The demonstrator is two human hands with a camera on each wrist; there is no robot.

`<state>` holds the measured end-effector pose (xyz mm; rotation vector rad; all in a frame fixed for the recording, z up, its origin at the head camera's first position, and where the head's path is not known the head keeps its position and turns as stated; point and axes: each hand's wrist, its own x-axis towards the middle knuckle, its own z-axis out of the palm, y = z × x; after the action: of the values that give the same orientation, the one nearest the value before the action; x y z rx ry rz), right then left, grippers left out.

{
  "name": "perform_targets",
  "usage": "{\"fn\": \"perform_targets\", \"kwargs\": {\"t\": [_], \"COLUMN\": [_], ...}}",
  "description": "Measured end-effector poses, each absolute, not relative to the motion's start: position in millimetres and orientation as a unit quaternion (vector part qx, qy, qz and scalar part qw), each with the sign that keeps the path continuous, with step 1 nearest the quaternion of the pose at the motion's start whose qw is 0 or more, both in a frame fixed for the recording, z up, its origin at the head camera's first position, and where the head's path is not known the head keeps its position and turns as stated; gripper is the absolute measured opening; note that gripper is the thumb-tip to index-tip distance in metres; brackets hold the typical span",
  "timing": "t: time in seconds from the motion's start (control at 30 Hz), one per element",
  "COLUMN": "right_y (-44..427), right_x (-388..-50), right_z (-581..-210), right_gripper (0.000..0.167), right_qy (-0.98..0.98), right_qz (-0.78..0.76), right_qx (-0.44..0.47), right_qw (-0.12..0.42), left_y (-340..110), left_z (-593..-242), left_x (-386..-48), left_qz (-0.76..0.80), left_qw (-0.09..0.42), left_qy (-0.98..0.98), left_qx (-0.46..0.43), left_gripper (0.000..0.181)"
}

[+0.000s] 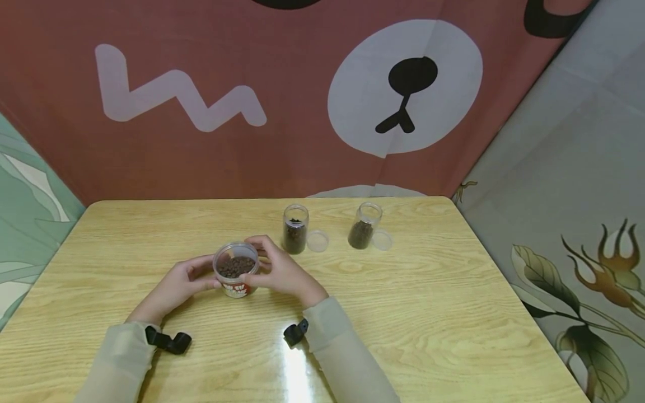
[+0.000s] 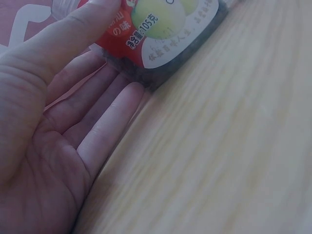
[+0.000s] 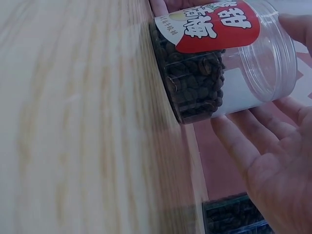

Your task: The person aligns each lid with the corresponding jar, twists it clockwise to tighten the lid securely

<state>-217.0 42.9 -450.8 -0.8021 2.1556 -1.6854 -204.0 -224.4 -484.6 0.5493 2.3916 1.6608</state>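
A wide clear plastic jar (image 1: 235,288) with a red label stands lidless on the table, part filled with dark brown, bean-like pieces (image 3: 192,85). Its label shows green fruit in the left wrist view. My left hand (image 1: 182,281) holds the jar's left side, thumb on the near face and fingers reaching round behind. From the right, my right hand (image 1: 282,268) grips it near the rim, thumb in front and fingers at the far side. Parts of the fingers are hidden behind the jar in the head view.
Two narrower clear jars, a left one (image 1: 294,235) and a right one (image 1: 360,234), stand farther back with dark contents and open tops. Beside each lies a clear round lid, one (image 1: 318,241) and another (image 1: 382,240). A printed cloth (image 1: 292,162) hangs behind the wooden table (image 1: 428,313).
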Motion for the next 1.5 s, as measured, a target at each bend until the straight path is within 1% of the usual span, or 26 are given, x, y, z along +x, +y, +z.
{"fn": "perform_targets", "kwargs": {"t": [0.17,0.37,0.53,0.67,0.83,1.0,1.33,1.5], "right_y": [41.1,37.9,38.4,42.4,46.3,46.2,39.9,36.2], "right_x": [-216.3,-215.3,-215.6,-216.8,-218.9,-219.2,-214.8,-212.6], "right_z": [-450.5,-451.0,-451.5,-450.3,-449.8,-448.6,-448.1,-448.2], "right_gripper": [0.065,0.068,0.075,0.079,0.073,0.070,0.064,0.067], "right_qy": [0.747,0.746,0.750,0.753,0.756,0.752,0.756,0.760], "right_qz": [-0.593,-0.602,-0.599,-0.584,-0.564,-0.567,-0.586,-0.594], "right_qx": [-0.266,-0.252,-0.245,-0.266,-0.295,-0.297,-0.253,-0.227], "right_qw": [0.142,0.133,0.138,0.146,0.157,0.159,0.144,0.131], "left_y": [-224.4,-223.5,-223.7,-224.0,-223.5,-223.3,-224.9,-224.8], "left_z": [-483.5,-483.8,-485.1,-484.6,-483.8,-482.8,-482.3,-480.0], "left_x": [-204.1,-204.2,-204.7,-204.3,-203.7,-202.9,-202.4,-201.3], "left_qz": [0.558,0.565,0.563,0.559,0.556,0.551,0.538,0.537], "left_qw": [0.090,0.084,0.081,0.084,0.084,0.080,0.082,0.090], "left_qy": [0.804,0.798,0.799,0.803,0.806,0.810,0.820,0.821], "left_qx": [0.184,0.194,0.194,0.189,0.184,0.183,0.177,0.170], "left_gripper": [0.059,0.058,0.057,0.058,0.058,0.058,0.058,0.059]}}
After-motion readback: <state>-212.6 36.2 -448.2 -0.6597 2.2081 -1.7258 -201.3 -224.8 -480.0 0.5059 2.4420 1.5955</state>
